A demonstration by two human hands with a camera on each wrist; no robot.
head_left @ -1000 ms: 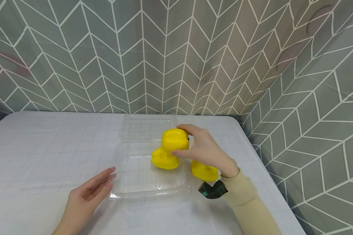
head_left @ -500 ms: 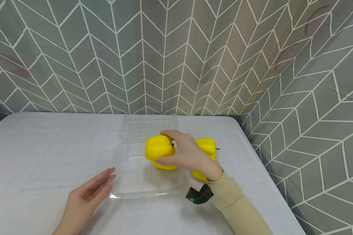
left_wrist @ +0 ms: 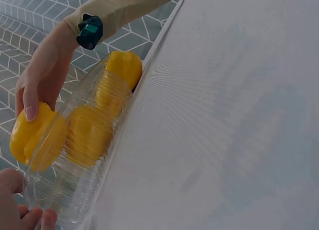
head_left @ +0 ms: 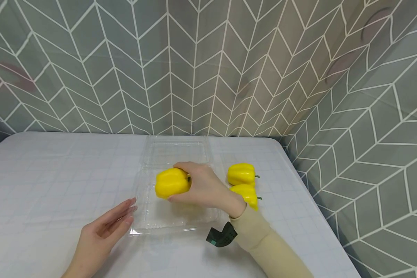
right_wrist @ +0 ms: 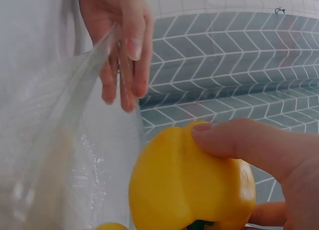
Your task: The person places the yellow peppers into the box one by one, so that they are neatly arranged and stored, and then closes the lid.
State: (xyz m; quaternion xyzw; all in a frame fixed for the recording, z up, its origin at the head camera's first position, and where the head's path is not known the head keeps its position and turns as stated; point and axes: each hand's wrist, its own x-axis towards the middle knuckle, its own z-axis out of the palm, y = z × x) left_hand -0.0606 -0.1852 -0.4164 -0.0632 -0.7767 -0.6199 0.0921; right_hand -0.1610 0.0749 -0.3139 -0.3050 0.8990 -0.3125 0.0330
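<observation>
A yellow bell pepper (head_left: 172, 183) is gripped between the thumb and fingers of my right hand (head_left: 203, 189), over the clear plastic container (head_left: 177, 222). Its green stem faces the palm. The container's lid (head_left: 175, 152) lies folded back on the far side. My left hand (head_left: 99, 233) touches the container's left edge with nearly straight fingers, the thumb apart from them. Through the clear wall in the left wrist view, another yellow pepper (left_wrist: 89, 135) shows; in the head view the right hand and held pepper seem to cover it.
Two more yellow peppers, one farther back (head_left: 241, 173) and one nearer (head_left: 246, 193), lie right of the container, the nearer partly behind the right wrist. A white cloth covers the table (head_left: 62, 173). Grey patterned curtains (head_left: 180, 69) stand behind and to the right.
My right hand has carried the held pepper left and lower over the container. The two peppers on the right have come into fuller view. My left hand has stayed still.
</observation>
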